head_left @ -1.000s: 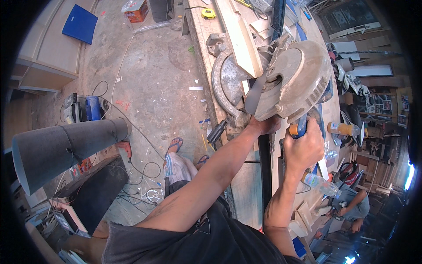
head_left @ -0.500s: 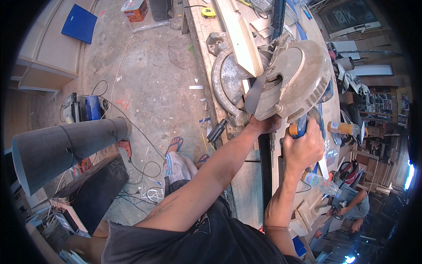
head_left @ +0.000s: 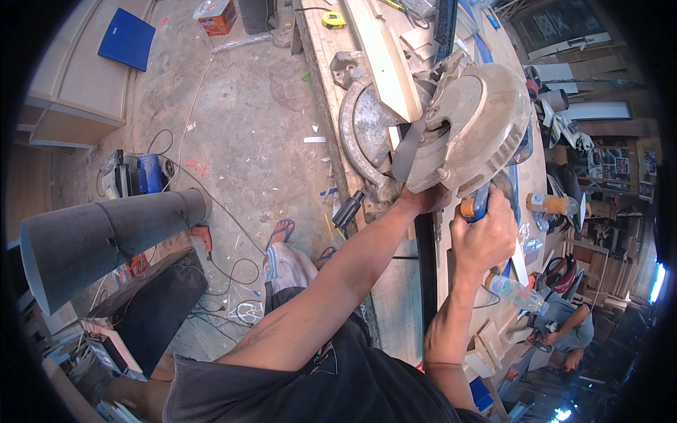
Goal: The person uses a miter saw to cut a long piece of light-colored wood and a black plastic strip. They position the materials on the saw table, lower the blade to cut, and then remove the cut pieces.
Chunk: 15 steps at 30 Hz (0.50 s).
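A dusty miter saw (head_left: 469,127) stands on the workbench, its round guard covering most of the dark blade (head_left: 407,156). My right hand (head_left: 484,233) is wrapped round the saw's blue and orange handle (head_left: 474,206). Under the lower edge of the guard, close to the blade, rests my left hand (head_left: 427,200); the guard hides its fingers. Just below that hand, a long black bar (head_left: 427,282) runs along the bench toward me. Beyond the blade, a pale wooden board (head_left: 384,70) with an angled end lies across the saw's round base (head_left: 367,123).
A yellow tape measure (head_left: 333,20) lies at the bench's far end. Two plastic bottles, one with orange liquid (head_left: 552,205) and one clear (head_left: 516,292), lie on the right. Cables cross the floor by a dark roll (head_left: 113,236). Another person (head_left: 564,328) works at far right.
My right hand and the saw's handle have shifted very slightly left and toward me. My left hand, the bar and the board look unmoved.
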{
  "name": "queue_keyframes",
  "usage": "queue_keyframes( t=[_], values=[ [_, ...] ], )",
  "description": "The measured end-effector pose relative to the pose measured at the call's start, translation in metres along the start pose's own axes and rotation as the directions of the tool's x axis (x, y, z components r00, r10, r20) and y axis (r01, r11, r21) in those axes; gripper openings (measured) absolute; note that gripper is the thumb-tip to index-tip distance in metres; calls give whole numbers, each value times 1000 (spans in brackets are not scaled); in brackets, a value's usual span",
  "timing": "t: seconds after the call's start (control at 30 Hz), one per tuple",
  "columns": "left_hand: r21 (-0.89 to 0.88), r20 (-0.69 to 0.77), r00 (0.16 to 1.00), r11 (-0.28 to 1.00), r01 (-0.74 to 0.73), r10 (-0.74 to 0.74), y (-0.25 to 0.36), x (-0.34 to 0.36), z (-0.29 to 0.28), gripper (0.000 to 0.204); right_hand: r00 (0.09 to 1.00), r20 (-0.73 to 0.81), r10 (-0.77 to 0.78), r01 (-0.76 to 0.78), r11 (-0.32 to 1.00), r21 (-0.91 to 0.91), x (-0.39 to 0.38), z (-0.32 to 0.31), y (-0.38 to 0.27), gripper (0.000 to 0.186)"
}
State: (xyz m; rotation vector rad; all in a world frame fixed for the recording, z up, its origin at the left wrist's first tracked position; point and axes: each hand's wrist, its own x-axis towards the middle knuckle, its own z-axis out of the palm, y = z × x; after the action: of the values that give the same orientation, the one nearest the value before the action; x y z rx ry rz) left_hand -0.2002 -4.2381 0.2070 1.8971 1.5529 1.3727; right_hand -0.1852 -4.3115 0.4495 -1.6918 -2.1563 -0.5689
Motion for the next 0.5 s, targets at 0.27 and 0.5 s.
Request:
queue_keyframes(
  t=[0.27, 0.5],
  values=[
    [2, -33, 999, 1000, -27, 27, -2, 1, 3, 36, 998, -56, -30, 34, 997, 73, -3, 4, -1, 53],
    [-27, 47, 999, 999, 25, -24, -2, 1, 2, 34, 996, -84, -42, 47, 997, 61, -6, 7, -2, 52]
  ],
)
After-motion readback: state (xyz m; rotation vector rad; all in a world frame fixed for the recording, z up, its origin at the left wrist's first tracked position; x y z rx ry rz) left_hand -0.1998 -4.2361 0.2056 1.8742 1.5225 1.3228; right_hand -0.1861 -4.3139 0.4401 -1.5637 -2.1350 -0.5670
